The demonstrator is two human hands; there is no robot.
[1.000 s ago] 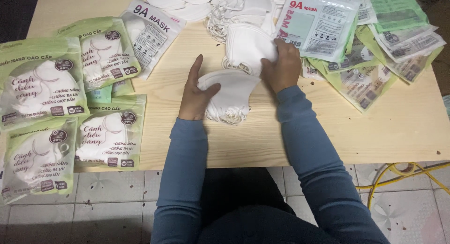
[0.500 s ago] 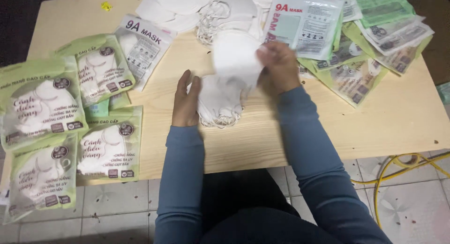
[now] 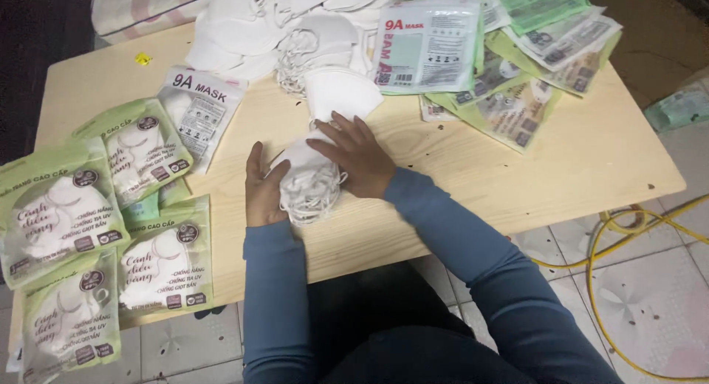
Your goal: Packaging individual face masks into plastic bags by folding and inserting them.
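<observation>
The left hand (image 3: 262, 186) lies open with its palm pressed flat against the 9 o'clock side of a small stack of white masks (image 3: 309, 179), grasping nothing; the right hand (image 3: 360, 154) rests spread over the stack's top and 3 o'clock side, fingers loose and pressing down rather than clenched; the stack sits on the pale wooden table (image 3: 473, 170) near its middle, ear loops spilling toward 6 o'clock; just past the right fingertips, at 12 o'clock, lies a single folded white mask (image 3: 341, 92); further at 12 o'clock a loose heap of white masks (image 3: 258, 29) spreads along the far edge; at 1 to 2 o'clock flat empty pouches (image 3: 509, 66) overlap in a fan; at 10 o'clock one white-fronted packet (image 3: 198, 107) lies; at 8 to 9 o'clock green filled packets (image 3: 96, 221) overhang the table's edge.
</observation>
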